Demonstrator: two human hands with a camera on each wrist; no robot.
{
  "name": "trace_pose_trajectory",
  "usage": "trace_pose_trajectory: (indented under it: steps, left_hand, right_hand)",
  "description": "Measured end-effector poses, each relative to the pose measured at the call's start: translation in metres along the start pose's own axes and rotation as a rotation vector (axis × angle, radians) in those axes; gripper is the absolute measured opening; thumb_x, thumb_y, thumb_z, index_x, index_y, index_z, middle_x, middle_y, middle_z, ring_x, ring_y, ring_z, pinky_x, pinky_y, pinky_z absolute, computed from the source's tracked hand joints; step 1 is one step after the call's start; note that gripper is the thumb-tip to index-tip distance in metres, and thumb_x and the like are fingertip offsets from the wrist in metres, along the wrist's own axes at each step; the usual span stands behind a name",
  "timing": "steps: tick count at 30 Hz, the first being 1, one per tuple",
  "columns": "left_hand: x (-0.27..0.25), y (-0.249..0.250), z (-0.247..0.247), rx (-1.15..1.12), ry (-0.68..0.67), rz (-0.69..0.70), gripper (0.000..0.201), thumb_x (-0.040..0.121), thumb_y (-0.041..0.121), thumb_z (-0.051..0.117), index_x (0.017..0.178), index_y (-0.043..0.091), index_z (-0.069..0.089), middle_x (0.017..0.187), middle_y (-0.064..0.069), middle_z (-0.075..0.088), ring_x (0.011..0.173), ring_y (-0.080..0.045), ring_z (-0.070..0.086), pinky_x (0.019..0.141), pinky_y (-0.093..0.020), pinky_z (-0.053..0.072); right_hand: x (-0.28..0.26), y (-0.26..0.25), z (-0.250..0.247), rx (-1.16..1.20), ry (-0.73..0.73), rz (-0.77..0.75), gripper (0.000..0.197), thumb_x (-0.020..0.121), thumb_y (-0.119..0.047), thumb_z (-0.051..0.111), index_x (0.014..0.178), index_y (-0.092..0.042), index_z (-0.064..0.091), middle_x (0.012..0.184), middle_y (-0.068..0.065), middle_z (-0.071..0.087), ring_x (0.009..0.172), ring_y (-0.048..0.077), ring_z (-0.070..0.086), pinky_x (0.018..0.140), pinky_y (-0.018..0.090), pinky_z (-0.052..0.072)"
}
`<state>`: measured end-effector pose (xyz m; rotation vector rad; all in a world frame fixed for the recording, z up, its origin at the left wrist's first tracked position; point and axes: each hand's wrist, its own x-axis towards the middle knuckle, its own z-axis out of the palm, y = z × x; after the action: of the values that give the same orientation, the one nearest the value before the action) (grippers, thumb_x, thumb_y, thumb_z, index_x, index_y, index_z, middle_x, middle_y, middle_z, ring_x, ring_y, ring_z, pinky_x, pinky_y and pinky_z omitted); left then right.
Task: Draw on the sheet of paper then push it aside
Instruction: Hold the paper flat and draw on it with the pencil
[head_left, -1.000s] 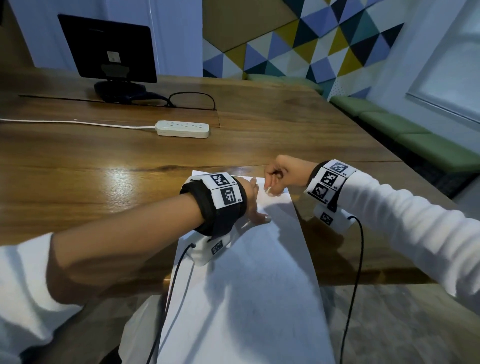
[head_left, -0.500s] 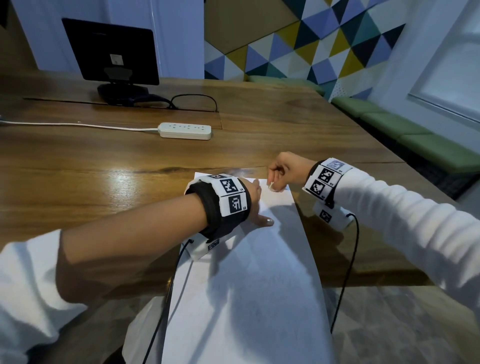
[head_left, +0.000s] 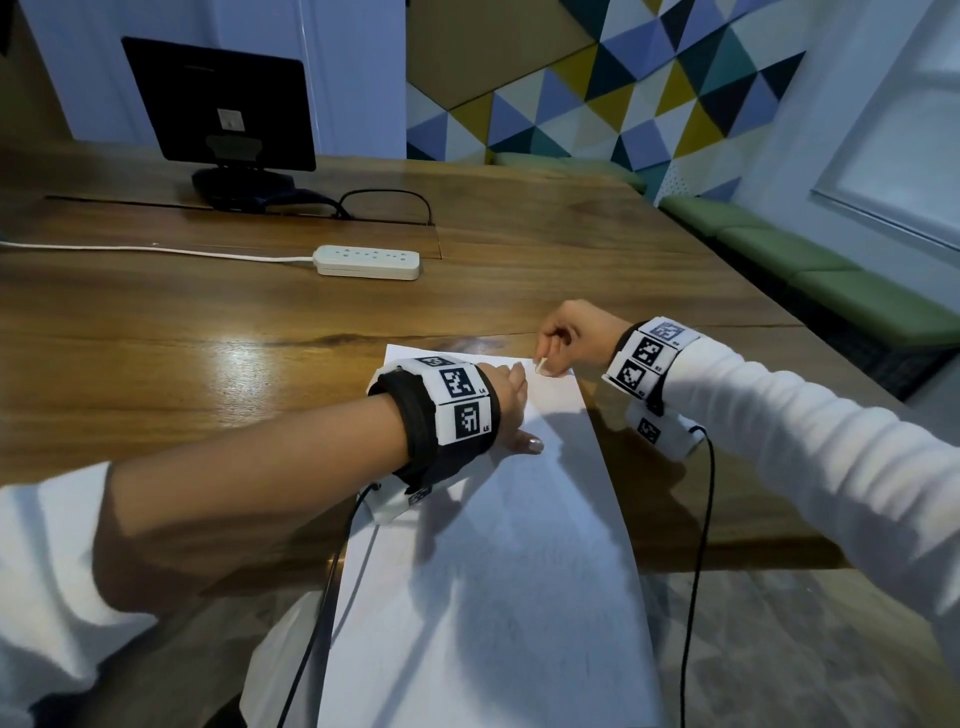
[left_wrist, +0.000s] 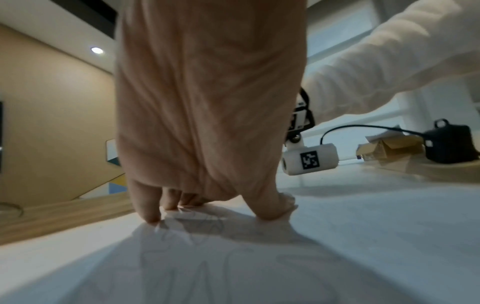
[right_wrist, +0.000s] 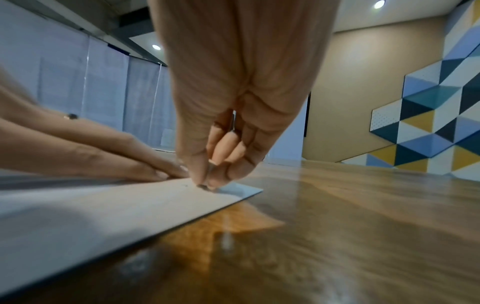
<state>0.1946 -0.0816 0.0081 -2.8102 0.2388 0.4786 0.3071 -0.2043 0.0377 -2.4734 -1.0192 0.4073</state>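
Observation:
A long white sheet of paper (head_left: 498, 571) lies on the wooden table (head_left: 208, 374), and its near part hangs over the table's front edge. My left hand (head_left: 511, 405) rests on the sheet's far end with straight fingers (left_wrist: 145, 205) pressing it down. My right hand (head_left: 558, 343) is curled at the sheet's far right corner and pinches a thin pen (head_left: 540, 365). In the right wrist view the pen's tip (right_wrist: 205, 186) touches the paper (right_wrist: 103, 205) near that corner. Faint lines show on the paper (left_wrist: 337, 246) under my left hand.
A white power strip (head_left: 368, 262) and its cord lie further back on the table. Behind it are a black monitor (head_left: 218, 104) and a looped black cable (head_left: 384, 205). Green benches (head_left: 831, 280) line the right wall. Wrist-camera cables hang beside the sheet.
Both hands stay almost where they were. The right hand with the pen has shifted slightly along the sheet's far edge, and the left hand still presses the paper.

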Motion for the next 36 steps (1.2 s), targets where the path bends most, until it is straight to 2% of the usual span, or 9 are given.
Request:
trace_pose_trajectory:
  steps: [5,10,15,19,23,26,29,33,36]
  left_hand:
    - [-0.006,0.0,-0.002,0.029,-0.022,0.013,0.089,0.094,0.061,0.029,0.15,-0.002,-0.003,0.158,-0.016,-0.009,0.146,-0.029,0.008,0.115,-0.045,0.018]
    - [-0.005,0.001,-0.004,0.03,-0.032,0.014,0.089,0.094,0.061,0.029,0.15,-0.002,-0.001,0.158,-0.016,-0.006,0.145,-0.03,0.012,0.115,-0.044,0.021]
    - [-0.003,-0.002,-0.005,0.035,-0.077,0.021,0.092,0.093,0.064,0.027,0.149,-0.001,-0.006,0.157,-0.015,-0.014,0.145,-0.032,0.009,0.116,-0.046,0.019]
    - [-0.002,-0.003,-0.01,0.058,-0.073,0.026,0.096,0.089,0.069,0.028,0.151,0.001,0.0,0.158,-0.014,-0.005,0.144,-0.033,0.016,0.113,-0.049,0.025]
    - [-0.007,-0.002,-0.017,0.111,-0.046,0.063,0.094,0.09,0.068,0.029,0.151,0.0,0.004,0.159,-0.015,-0.001,0.144,-0.031,0.017,0.112,-0.048,0.027]
    - [-0.005,-0.001,-0.017,0.123,-0.04,0.068,0.095,0.089,0.068,0.03,0.15,0.0,0.007,0.158,-0.014,0.002,0.143,-0.032,0.019,0.112,-0.048,0.028]
    - [-0.001,-0.005,-0.01,0.094,-0.022,0.065,0.097,0.088,0.07,0.031,0.151,0.002,0.003,0.159,-0.011,-0.002,0.143,-0.032,0.019,0.111,-0.05,0.028]
    - [0.0,-0.004,-0.004,0.082,0.001,0.108,0.092,0.09,0.067,0.032,0.151,0.009,-0.004,0.159,-0.008,-0.012,0.143,-0.035,0.016,0.112,-0.051,0.024]
    - [0.0,-0.003,-0.008,0.105,-0.002,0.113,0.09,0.091,0.066,0.033,0.152,0.011,-0.006,0.159,-0.006,-0.015,0.143,-0.036,0.019,0.109,-0.051,0.025]
  right_hand:
    - [-0.008,-0.002,-0.009,0.009,-0.219,0.011,0.01,0.074,0.002,0.073,0.082,0.001,0.068,0.069,0.005,0.07,0.063,0.011,0.066,0.067,0.023,0.056]
    - [0.005,-0.007,0.0,-0.095,-0.011,0.025,0.017,0.075,0.006,0.069,0.073,-0.01,0.064,0.063,-0.006,0.062,0.056,0.002,0.058,0.061,0.019,0.05]
    - [0.005,-0.006,-0.012,-0.067,-0.254,0.063,0.009,0.073,0.003,0.073,0.08,0.001,0.066,0.073,0.016,0.069,0.067,0.022,0.066,0.075,0.037,0.056]
    - [0.005,-0.006,-0.008,-0.085,-0.066,0.064,0.01,0.074,0.005,0.071,0.082,0.002,0.066,0.071,0.01,0.067,0.069,0.022,0.067,0.076,0.039,0.058]
    - [0.001,-0.003,-0.013,-0.082,-0.236,0.063,0.011,0.073,0.005,0.072,0.081,0.004,0.065,0.069,0.01,0.068,0.064,0.021,0.064,0.075,0.037,0.056]
    - [0.006,0.004,-0.013,-0.173,-0.05,0.047,0.009,0.073,0.006,0.068,0.08,-0.001,0.066,0.078,0.017,0.07,0.072,0.027,0.068,0.077,0.042,0.058]
    - [0.004,0.007,-0.011,-0.112,0.003,0.058,0.009,0.075,0.004,0.069,0.082,-0.001,0.064,0.075,0.016,0.068,0.073,0.027,0.069,0.074,0.04,0.058]
    - [-0.003,0.008,-0.009,-0.01,-0.049,0.069,0.009,0.075,0.005,0.07,0.082,0.002,0.064,0.067,0.007,0.066,0.065,0.019,0.066,0.072,0.037,0.057]
    - [-0.005,0.005,-0.011,-0.007,-0.165,0.056,0.01,0.074,0.006,0.071,0.082,0.004,0.065,0.067,0.009,0.066,0.061,0.016,0.064,0.064,0.026,0.056]
